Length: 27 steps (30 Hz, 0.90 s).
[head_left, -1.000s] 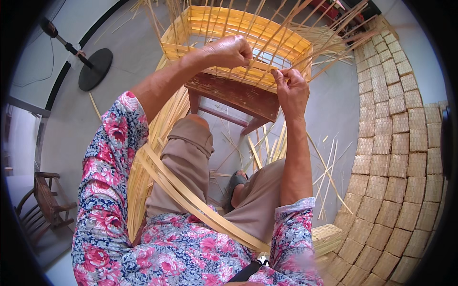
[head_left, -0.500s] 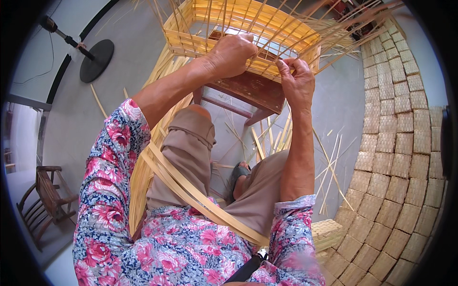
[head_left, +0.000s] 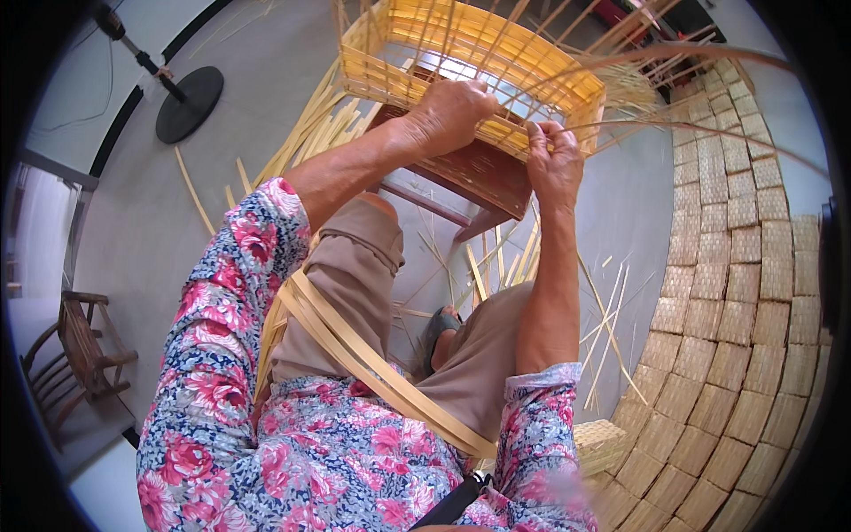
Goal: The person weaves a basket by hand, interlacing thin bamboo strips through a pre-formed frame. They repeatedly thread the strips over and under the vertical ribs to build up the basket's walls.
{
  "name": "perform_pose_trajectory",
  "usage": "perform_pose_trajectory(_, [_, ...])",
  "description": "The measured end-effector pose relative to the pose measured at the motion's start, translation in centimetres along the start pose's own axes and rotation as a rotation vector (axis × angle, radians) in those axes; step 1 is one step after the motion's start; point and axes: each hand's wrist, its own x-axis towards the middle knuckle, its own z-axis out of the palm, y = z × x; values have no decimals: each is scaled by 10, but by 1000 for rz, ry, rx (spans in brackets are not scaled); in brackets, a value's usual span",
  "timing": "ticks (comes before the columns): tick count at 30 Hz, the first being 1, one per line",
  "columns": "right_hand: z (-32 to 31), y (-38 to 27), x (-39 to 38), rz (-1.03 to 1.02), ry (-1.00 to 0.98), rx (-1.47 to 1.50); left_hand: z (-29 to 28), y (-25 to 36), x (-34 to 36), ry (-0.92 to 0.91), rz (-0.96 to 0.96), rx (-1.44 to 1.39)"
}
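A partly woven yellow basket (head_left: 377, 71) with long upright stakes rests on a red-brown wooden stool (head_left: 479, 177) in front of my knees. At its near wall, my left hand (head_left: 454, 115) is closed with the fingers curled; what is between the fingertips is hidden. Just right of it, my right hand (head_left: 556, 158) pinches a thin strip (head_left: 665, 124) against the same wall. The strip's long loose end curves away to the right. A bundle of flat pale strips (head_left: 355, 368) lies across my lap.
More split strips (head_left: 306, 146) lie to the left of the stool, and loose scraps (head_left: 612, 328) are scattered on the floor. Woven blocks (head_left: 727, 328) are laid in rows at right. A round black stand base (head_left: 189, 105) and a wooden chair (head_left: 84, 346) are at left.
Both hands stay at the basket's near wall, the left slightly further right and lower and closer to the right. Long strips at the right have swung into clearer view. The whole view has shifted slightly.
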Motion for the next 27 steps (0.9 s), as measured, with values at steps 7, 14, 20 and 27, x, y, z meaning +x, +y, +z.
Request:
perform_pose_trajectory(7, [-24,11,-22,170,-237,253,-2,15,-25,49,78,-30])
perform_pose_trajectory(14, [-40,8,-42,379,-228,458,9,37,-51,268,122,-190])
perform_pose_trajectory(20, [-37,15,-38,270,-181,365,-9,22,-91,402,-64,-370])
perform_pose_trajectory(27, [-37,17,-34,284,-202,381,-11,-17,-87,385,-108,-136])
